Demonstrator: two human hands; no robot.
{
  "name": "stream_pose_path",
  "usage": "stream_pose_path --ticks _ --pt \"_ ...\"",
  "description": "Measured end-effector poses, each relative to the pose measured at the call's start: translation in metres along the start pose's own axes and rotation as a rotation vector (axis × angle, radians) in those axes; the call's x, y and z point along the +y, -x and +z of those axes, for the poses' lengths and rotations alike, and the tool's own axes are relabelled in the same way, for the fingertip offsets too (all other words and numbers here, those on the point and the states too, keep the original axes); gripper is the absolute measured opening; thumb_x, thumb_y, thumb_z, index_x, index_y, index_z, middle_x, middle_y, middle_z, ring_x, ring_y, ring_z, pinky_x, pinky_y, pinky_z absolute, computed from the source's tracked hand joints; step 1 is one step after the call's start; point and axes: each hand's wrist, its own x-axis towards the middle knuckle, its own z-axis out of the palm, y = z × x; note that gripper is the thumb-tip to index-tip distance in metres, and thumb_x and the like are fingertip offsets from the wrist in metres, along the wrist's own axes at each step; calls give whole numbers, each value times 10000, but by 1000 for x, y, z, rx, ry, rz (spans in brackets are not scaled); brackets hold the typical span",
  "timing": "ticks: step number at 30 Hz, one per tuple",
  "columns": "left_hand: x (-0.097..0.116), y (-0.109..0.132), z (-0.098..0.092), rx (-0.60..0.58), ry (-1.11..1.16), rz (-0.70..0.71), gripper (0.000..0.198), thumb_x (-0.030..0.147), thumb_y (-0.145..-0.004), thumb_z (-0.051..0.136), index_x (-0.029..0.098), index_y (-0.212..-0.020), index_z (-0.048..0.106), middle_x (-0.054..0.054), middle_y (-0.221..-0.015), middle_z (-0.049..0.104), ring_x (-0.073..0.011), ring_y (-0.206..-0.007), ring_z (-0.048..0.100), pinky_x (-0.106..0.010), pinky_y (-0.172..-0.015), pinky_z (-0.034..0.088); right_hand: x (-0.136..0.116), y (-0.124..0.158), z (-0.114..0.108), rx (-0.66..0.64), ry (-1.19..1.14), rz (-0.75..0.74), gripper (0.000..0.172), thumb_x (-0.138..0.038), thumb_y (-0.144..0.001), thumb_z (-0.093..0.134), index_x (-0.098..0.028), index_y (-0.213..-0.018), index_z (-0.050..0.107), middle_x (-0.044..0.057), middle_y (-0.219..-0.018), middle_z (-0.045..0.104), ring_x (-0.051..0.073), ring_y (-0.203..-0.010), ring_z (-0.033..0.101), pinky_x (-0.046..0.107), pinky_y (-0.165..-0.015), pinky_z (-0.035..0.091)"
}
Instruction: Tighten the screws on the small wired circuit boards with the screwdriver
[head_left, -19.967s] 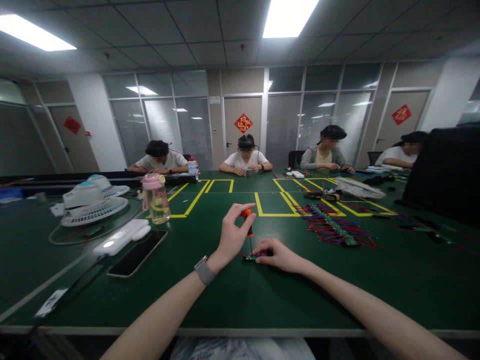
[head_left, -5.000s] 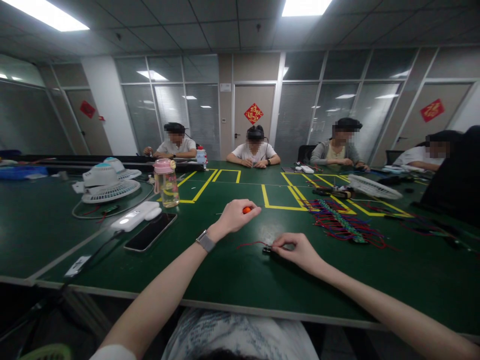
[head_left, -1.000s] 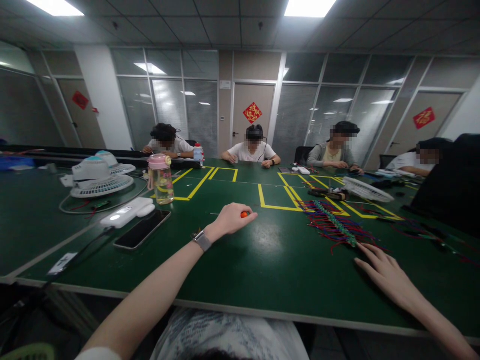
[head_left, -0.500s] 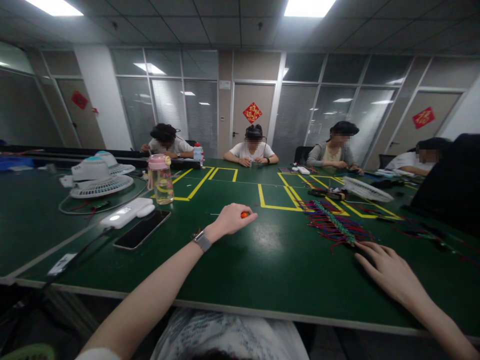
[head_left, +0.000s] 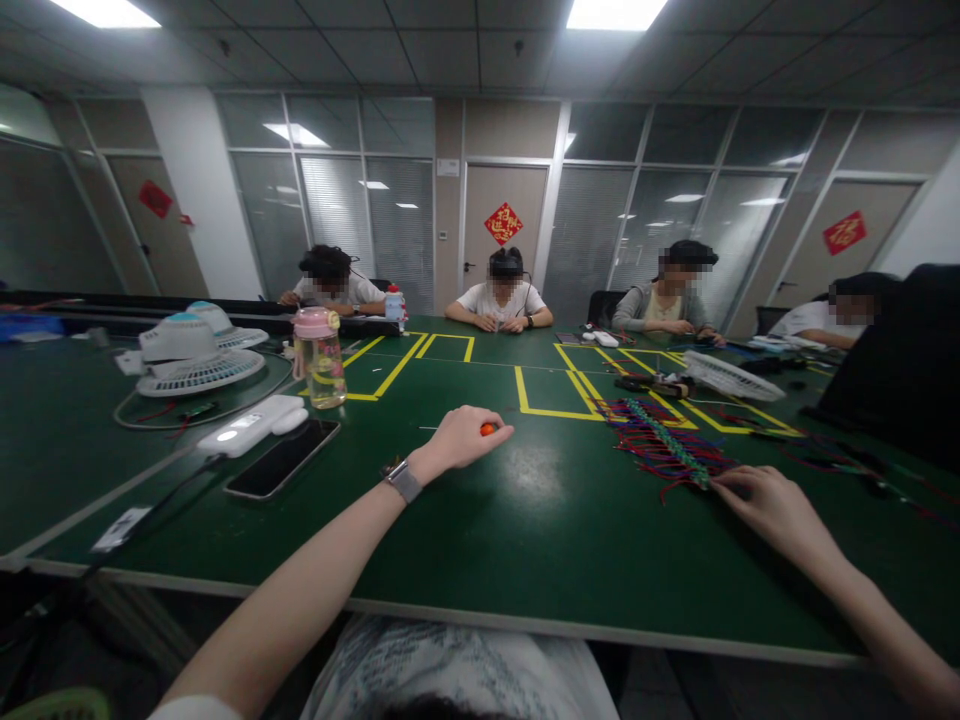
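My left hand (head_left: 466,440) rests on the table with its fingers closed around a screwdriver (head_left: 488,429). The orange end of its handle shows by the thumb, and a thin shaft sticks out on the wrist side. On the right lies a row of small green circuit boards (head_left: 664,440) with red and blue wires fanning out to both sides. My right hand (head_left: 772,505) is at the near end of that row, thumb and fingertips pinched together on the last circuit board (head_left: 702,478). The fingertips partly hide that board.
Left of my left arm lie a black phone (head_left: 283,458), a white power strip (head_left: 251,425) and a pink-lidded bottle (head_left: 320,358). Fan parts (head_left: 199,365) stand farther left. A white fan grille (head_left: 733,376) lies beyond the boards. Several people sit across the green table (head_left: 525,580).
My right hand's fingers have gone from spread flat beside the row to pinched at its near end, with the knuckles raised. My left hand keeps its hold on the screwdriver.
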Motion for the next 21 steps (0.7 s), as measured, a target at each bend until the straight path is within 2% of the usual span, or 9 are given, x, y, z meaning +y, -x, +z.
stream_pose_path --ticks 3,7,13,21 --pt "0 0 0 -4 5 -5 501 570 -871 367 196 -886 701 -25 -876 697 -164 -758 609 -248 -675 431 -2 -4 -2 -16 -7 70 387 -449 -731 439 -203 -767 736 104 -877 714 291 -863 614 375 -718 475" --pt "0 0 0 -10 -1 -5 491 547 -880 358 195 -890 699 -28 -893 695 -164 -772 611 -249 -677 429 -4 -2 -3 -13 36 162 410 -468 -723 432 -214 -846 730 121 -843 692 289 -763 623 379 -652 463" --pt "-2 -1 3 1 -19 12 483 557 -875 374 200 -882 699 -24 -863 697 -163 -750 611 -255 -684 417 -3 3 5 35 74 29 360 -441 -747 391 -224 -796 675 89 -907 698 299 -883 600 393 -668 428" --pt "-2 0 2 -1 3 5 492 558 -877 367 195 -877 699 -30 -862 697 -160 -736 606 -249 -667 409 5 11 11 90 73 -2 356 -450 -758 400 -239 -818 680 74 -942 703 293 -923 598 383 -666 416"
